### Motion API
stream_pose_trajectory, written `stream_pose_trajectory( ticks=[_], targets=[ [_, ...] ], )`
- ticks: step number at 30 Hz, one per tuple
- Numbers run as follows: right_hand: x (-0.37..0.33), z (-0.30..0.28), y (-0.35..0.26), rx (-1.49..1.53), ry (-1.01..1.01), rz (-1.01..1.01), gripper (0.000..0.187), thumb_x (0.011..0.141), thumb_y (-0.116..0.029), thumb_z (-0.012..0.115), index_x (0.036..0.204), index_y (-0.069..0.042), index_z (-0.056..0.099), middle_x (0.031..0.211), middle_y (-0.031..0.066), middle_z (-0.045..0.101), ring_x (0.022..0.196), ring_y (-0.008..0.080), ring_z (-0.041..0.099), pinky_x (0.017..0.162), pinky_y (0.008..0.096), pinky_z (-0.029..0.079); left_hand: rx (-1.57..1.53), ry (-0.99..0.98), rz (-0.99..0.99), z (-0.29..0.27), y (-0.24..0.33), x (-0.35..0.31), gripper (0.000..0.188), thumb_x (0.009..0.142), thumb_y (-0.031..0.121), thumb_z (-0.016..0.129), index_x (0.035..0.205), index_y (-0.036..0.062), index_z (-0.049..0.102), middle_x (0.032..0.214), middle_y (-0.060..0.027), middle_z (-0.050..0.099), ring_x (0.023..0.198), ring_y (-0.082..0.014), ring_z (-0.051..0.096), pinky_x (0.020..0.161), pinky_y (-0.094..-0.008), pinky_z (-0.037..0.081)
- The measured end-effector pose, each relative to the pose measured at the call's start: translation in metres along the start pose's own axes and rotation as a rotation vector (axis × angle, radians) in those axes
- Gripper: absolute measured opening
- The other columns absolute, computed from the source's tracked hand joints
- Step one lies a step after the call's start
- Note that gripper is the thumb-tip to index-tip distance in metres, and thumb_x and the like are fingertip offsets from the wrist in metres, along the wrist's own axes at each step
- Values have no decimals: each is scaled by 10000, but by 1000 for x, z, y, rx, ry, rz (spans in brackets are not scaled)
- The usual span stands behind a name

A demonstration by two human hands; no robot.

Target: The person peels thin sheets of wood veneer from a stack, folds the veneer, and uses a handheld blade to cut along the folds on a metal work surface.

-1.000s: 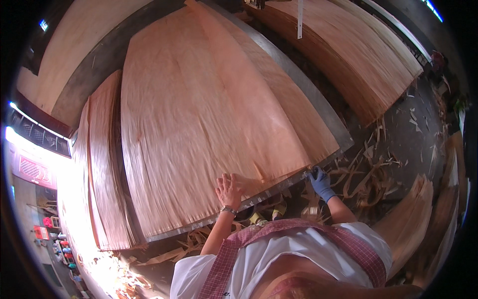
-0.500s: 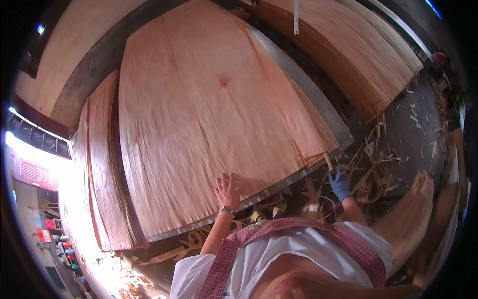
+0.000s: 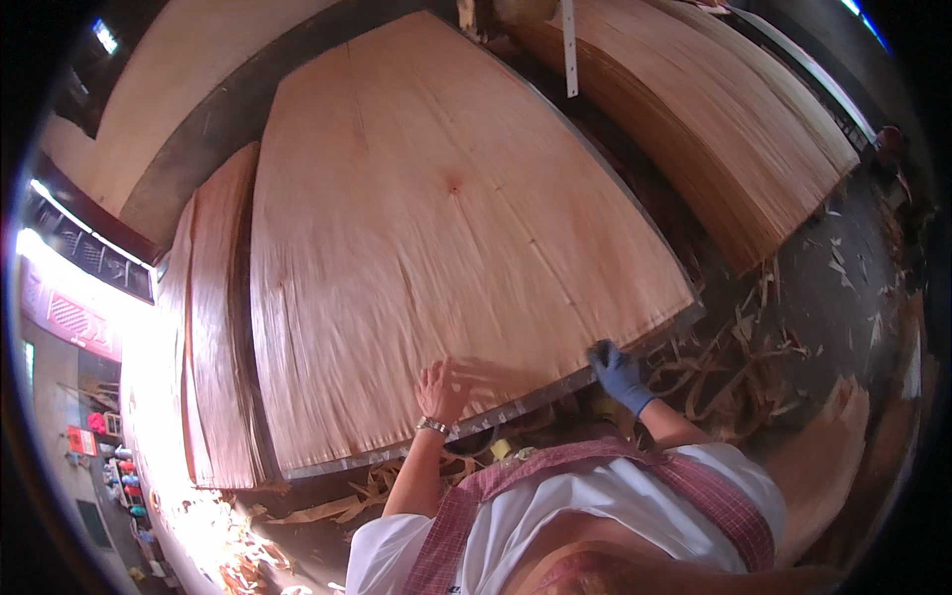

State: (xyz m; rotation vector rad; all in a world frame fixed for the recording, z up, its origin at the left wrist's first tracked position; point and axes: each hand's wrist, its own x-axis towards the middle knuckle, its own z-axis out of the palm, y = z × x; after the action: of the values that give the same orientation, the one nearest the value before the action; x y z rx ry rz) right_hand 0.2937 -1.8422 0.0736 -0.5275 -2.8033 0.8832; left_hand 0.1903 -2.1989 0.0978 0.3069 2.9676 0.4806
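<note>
A large sheet of reddish wood veneer [image 3: 436, 238] lies spread over the table in front of me, with a knot near its middle. My left hand [image 3: 442, 393], bare and with a metal watch on the wrist, rests on the sheet near its front edge, fingers apart. At the front edge, farther right, is my right hand [image 3: 620, 377] in a blue glove. Its fingers are curled by the veneer's edge; whatever they hold is hidden. The sheet reaches close to the table's right side.
Stacks of veneer stand at the left [image 3: 213, 327] and far right [image 3: 694, 119]. A white perforated strip [image 3: 570, 50] hangs at the back. Torn veneer scraps [image 3: 734, 367] litter the floor on the right. More veneer pieces [image 3: 823, 436] lie at lower right.
The veneer's right part, folded or overlapped before, now lies flat out to the right. My right hand has moved left along the front edge; the light stick-like piece by it no longer shows.
</note>
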Motion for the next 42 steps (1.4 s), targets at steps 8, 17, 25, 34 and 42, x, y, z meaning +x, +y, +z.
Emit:
stream_pose_trajectory(
  ticks=[8,17,25,34,42],
  targets=[
    [152,-56,5,115,150,-485,166,893,-201,604,1014,-87,604,906,139,660,827,355,625,693,442,521,-586,658,374,-238,292,136,390,858,246,685,1180,44,598,1130,-120,627,1064,-289,576,913,-381,443],
    [334,-298,-157,738,448,-1022,179,913,-152,622,1056,-45,619,996,143,681,891,244,655,762,336,512,-1305,499,254,-253,385,205,167,878,262,691,926,103,676,774,48,635,674,-23,529,558,-185,372],
    [317,-524,-379,1290,88,-1281,251,887,-170,647,1051,17,613,897,114,661,696,160,641,596,317,531,-1268,252,159,-172,395,127,168,848,147,713,951,19,677,848,-11,659,806,-92,595,744,-242,473],
    [180,-418,-271,1343,-88,-914,233,901,-233,636,1002,-24,624,702,51,657,567,106,613,496,258,485,-1471,320,686,-323,381,95,693,946,557,454,1417,54,383,1340,-71,509,1238,-200,467,1043,-379,350],
    [116,-373,-244,627,720,-1074,216,879,-244,596,1007,-69,586,808,110,653,643,279,641,558,363,499,-1489,161,924,-340,431,33,441,1007,338,450,1160,-57,573,1164,-215,618,1098,-304,596,971,-399,473]
  ],
)
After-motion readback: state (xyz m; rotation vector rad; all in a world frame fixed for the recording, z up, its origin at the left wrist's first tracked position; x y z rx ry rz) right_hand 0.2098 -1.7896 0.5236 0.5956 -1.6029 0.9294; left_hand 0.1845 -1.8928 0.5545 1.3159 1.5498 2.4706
